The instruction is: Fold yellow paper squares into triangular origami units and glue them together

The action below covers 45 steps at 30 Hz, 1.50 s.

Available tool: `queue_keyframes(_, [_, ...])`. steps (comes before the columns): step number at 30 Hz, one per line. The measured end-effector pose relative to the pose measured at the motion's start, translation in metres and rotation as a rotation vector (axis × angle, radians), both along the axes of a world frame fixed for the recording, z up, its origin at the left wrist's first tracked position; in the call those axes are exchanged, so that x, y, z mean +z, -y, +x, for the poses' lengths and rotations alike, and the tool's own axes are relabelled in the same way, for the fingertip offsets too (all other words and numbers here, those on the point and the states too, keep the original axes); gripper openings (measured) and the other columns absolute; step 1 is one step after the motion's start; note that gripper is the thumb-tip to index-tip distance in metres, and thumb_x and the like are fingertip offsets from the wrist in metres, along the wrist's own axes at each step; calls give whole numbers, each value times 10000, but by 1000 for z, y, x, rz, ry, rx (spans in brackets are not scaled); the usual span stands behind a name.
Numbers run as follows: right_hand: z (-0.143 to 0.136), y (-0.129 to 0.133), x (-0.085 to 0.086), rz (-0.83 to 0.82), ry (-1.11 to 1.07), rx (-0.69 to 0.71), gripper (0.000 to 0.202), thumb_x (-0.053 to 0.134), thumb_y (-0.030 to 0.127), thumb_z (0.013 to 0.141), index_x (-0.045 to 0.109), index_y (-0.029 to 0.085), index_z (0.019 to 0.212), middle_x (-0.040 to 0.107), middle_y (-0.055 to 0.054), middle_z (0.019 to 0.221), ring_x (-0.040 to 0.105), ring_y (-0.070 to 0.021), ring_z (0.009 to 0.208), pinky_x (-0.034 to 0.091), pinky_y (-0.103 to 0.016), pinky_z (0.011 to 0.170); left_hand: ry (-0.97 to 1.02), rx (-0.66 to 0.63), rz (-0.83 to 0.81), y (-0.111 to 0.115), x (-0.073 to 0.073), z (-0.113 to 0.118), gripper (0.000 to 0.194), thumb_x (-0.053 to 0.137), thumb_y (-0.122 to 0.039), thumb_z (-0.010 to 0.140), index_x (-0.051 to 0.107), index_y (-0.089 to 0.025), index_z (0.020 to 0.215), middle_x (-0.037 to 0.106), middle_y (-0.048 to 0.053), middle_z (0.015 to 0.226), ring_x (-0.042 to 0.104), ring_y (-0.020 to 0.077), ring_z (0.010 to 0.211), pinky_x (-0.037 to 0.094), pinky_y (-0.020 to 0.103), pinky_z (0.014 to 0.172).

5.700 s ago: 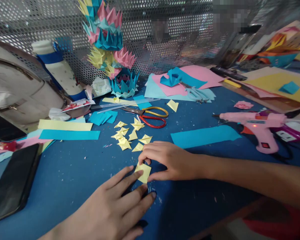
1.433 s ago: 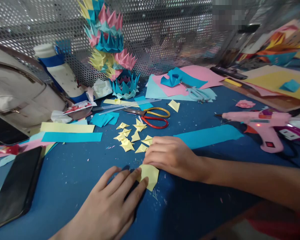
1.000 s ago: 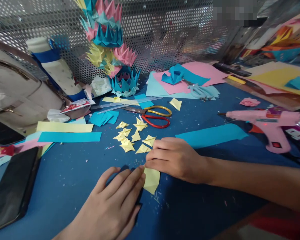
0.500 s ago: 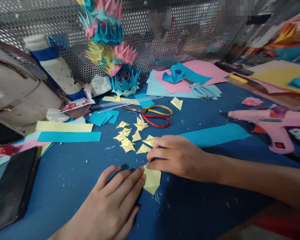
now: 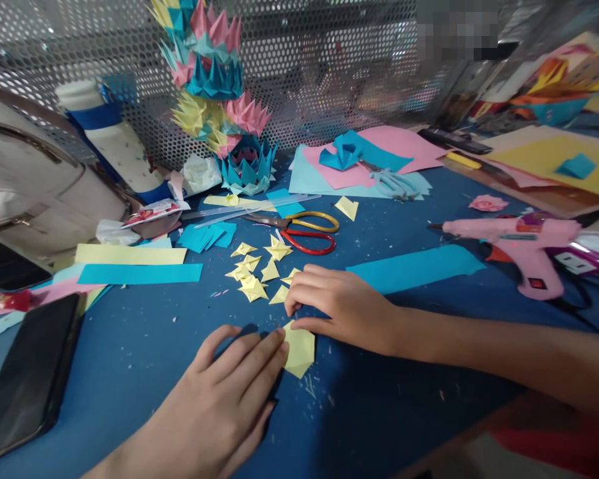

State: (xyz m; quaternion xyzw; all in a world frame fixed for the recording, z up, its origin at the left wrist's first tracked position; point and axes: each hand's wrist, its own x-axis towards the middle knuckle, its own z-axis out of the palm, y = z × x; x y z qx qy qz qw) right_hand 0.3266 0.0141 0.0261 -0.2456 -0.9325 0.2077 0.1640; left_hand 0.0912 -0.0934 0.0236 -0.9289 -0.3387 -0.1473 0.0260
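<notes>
A small piece of folded yellow paper (image 5: 300, 350) lies on the blue tabletop between my hands. My left hand (image 5: 229, 386) rests with its fingers stretched out, fingertips on the paper's left edge. Bent over the top corner of the paper is my right hand (image 5: 337, 307), its thumb on the paper; the curled fingertips are partly hidden. Just beyond, several folded yellow paper pieces (image 5: 252, 288) are grouped, one partly covered by my right hand. Scissors (image 5: 309, 233) with one yellow and one red handle lie behind them.
A pink glue gun (image 5: 524, 241) lies at right, near a blue paper strip (image 5: 419, 268). Phone (image 5: 27, 379), paper strips (image 5: 140, 273) and a bottle (image 5: 114, 143) are at left. A folded-paper tower (image 5: 249, 163) stands at back, beside coloured sheets (image 5: 414, 143) and light-blue scissors (image 5: 394, 183).
My right hand has shifted slightly left, its fingers more curled. The view has moved a little. The yellow paper remains under my fingertips.
</notes>
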Motion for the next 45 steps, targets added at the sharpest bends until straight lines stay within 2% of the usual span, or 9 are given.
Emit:
queue_keyframes(9, [-4,1,7,-88,60,16,143,666,266,934,593,172,854,591,-3,877,504,-155,865,350,-255,719,43,-6,-26,1,-3,-1,409,532,-280,1003,559,-127,1382,626,57,1352,548,221,1194,164,394,1158])
queue_keyframes(13, [-8,4,11,-51,76,25,119,650,206,925,591,171,828,593,7,846,511,-142,838,340,-250,701,38,-2,-34,1,-3,-1,406,514,-270,1006,549,-139,1389,636,63,1327,550,224,1193,208,400,1140])
queue_keyframes(17, [-14,6,10,103,89,41,138,591,184,939,595,169,802,607,0,811,499,-145,789,330,-266,703,61,3,-2,2,-3,0,370,516,-257,1000,588,-134,1341,661,67,1278,581,220,1165,243,409,1133])
queue_keyframes(22, [-17,9,10,399,139,103,181,516,196,980,609,170,826,625,-33,814,478,-171,782,305,-307,698,127,26,47,4,-5,1,355,551,-256,988,609,-128,1314,689,59,1243,595,211,1152,154,418,1189])
queue_keyframes(29, [-13,10,16,570,161,182,234,519,100,965,625,172,769,646,-28,883,469,-178,807,316,-319,704,64,60,10,0,-6,-1,369,500,-282,1014,597,-142,1341,634,72,1348,553,252,1231,121,472,1198])
queue_keyframes(35, [-1,6,23,400,152,201,275,578,296,984,663,184,748,603,-40,867,430,-186,809,268,-338,678,22,20,53,1,-4,-3,395,538,-319,1007,589,-127,1348,614,67,1383,555,223,1240,81,422,1228])
queue_keyframes(39, [9,2,23,331,160,166,254,570,287,991,694,193,790,583,-43,832,400,-187,788,221,-333,653,-33,-9,75,-1,0,-3,438,526,-340,1013,558,-98,1376,615,76,1380,551,212,1237,38,416,1237])
queue_keyframes(42, [12,-2,20,257,124,174,279,548,274,1004,688,183,781,588,-38,826,410,-175,785,240,-325,665,-83,-16,39,-4,3,-3,457,470,-372,1032,535,-111,1401,607,67,1384,519,223,1273,5,435,1236])
queue_keyframes(45, [15,-11,18,158,82,219,281,536,286,1014,694,174,809,597,-31,819,443,-162,781,283,-308,679,-159,-36,0,-8,7,-2,478,429,-381,1039,494,-125,1438,522,58,1474,444,244,1353,-24,452,1231])
